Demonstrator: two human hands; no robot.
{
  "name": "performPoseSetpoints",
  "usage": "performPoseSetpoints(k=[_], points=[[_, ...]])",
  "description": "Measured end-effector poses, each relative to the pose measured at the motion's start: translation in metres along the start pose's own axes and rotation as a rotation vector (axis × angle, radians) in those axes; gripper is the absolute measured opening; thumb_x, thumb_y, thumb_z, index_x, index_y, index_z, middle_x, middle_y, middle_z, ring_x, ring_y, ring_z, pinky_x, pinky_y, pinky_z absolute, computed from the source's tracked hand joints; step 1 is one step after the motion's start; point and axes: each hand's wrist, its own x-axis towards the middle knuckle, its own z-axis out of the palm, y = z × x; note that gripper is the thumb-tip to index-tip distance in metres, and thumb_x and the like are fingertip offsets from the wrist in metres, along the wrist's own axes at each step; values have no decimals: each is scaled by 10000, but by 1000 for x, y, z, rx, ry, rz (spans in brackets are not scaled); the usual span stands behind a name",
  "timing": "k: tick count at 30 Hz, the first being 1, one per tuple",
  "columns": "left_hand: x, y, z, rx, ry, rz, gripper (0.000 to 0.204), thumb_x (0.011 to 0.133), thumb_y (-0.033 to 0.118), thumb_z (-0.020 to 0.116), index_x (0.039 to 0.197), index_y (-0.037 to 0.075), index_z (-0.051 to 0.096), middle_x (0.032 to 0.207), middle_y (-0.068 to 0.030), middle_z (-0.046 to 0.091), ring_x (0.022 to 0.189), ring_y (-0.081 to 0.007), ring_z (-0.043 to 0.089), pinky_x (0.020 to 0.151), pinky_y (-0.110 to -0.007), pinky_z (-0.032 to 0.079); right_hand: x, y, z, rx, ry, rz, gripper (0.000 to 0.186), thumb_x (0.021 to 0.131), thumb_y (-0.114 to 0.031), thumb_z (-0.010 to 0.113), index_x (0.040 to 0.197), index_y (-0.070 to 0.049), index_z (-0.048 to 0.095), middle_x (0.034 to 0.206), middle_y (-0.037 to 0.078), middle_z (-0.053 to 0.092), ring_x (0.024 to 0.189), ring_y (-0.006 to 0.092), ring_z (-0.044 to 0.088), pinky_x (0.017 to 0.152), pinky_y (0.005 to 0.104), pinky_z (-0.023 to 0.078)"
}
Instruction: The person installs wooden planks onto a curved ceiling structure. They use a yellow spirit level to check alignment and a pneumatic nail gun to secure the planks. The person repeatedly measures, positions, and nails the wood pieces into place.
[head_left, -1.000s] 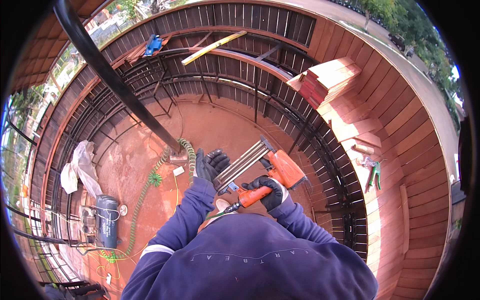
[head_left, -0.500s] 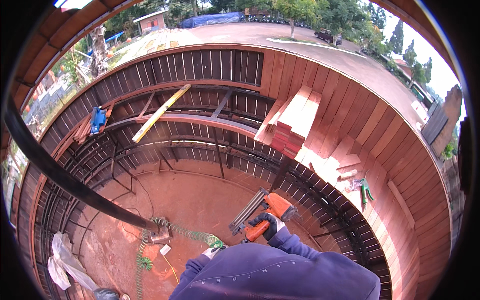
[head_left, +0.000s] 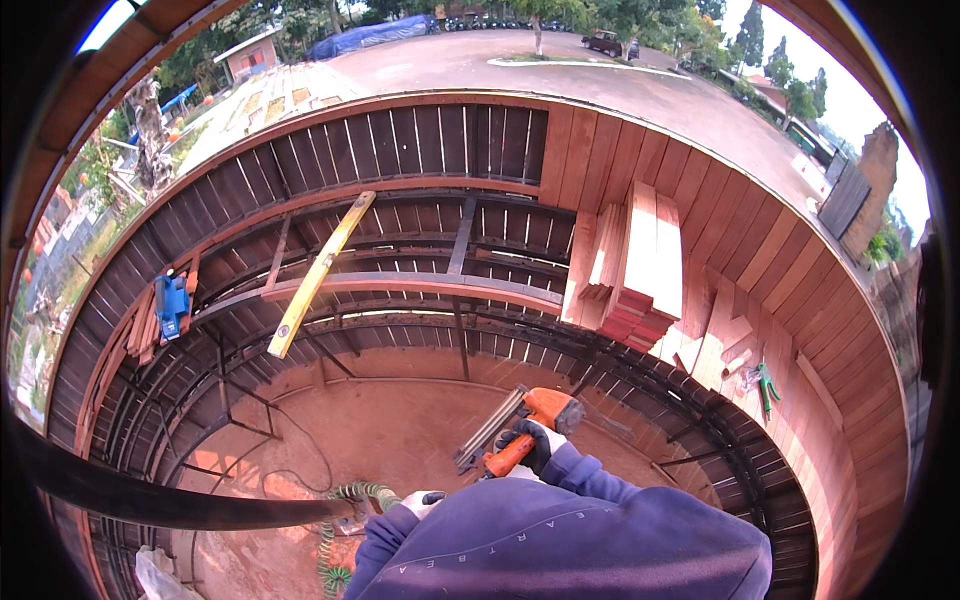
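My right hand (head_left: pixel 541 446), in a white glove with dark fingers, grips the handle of an orange nail gun (head_left: pixel 552 408). Its long dark magazine slants down to the left. My left hand (head_left: pixel 424 502), gloved too, is low in front of my body, left of the nail gun. Its fingers look curled, and what they hold, if anything, is hidden. A coiled green air hose (head_left: pixel 372 490) passes close behind that hand. Ahead, a yellow spirit level (head_left: pixel 322 275) lies across the curved metal frame.
Stacked wooden boards (head_left: pixel 640 265) rest on the curved bench at right, with offcuts and green-handled pliers (head_left: pixel 768 390) nearby. A blue tool (head_left: pixel 172 304) sits on wood strips at left. A thick black pole (head_left: pixel 190 498) crosses the lower left. Slatted walls (head_left: pixel 420 140) curve around the reddish floor.
My view has swung, so the level, boards and pliers appear shifted and the pole lies flatter. The nail gun stays in my right hand. My left hand looks less clearly against the hose.
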Motion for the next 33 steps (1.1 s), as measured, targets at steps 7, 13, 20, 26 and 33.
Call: performPoseSetpoints(k=[7,13,20,26,33], points=[[20,53,-83,-414,207,87,248,938,153,591,1133,13,652,967,-24,681,899,-120,614,843,-285,493,95,-34,66,-12,-262,-204,215,911,-152,568,1049,12,582,1013,207,661,1021,374,641,964,536,490],[68,160,-174,-682,444,113,262,915,-35,527,1161,-30,615,892,-30,633,632,-54,506,593,-202,434,204,-114,142,177,-299,-101,199,892,-132,613,1017,18,572,988,184,659,996,357,651,955,530,507],[149,184,-251,-570,640,113,228,902,-19,562,1115,-28,645,834,-12,622,618,-54,512,571,-200,434,293,-171,176,317,-204,-53,223,896,-90,607,1073,-49,477,992,160,637,968,356,666,916,544,541],[179,175,-289,-421,581,51,213,893,31,643,1101,-12,659,806,-8,629,646,-78,549,598,-224,462,302,-178,176,267,-15,-28,276,910,-183,671,1105,-66,516,991,154,663,901,317,687,859,499,581],[189,186,-315,-316,291,-42,201,864,-18,581,1049,-3,656,806,-12,623,657,-83,565,609,-229,475,291,-160,150,-100,72,-171,306,928,-225,650,1159,-55,545,1010,125,648,865,279,692,767,434,608]])
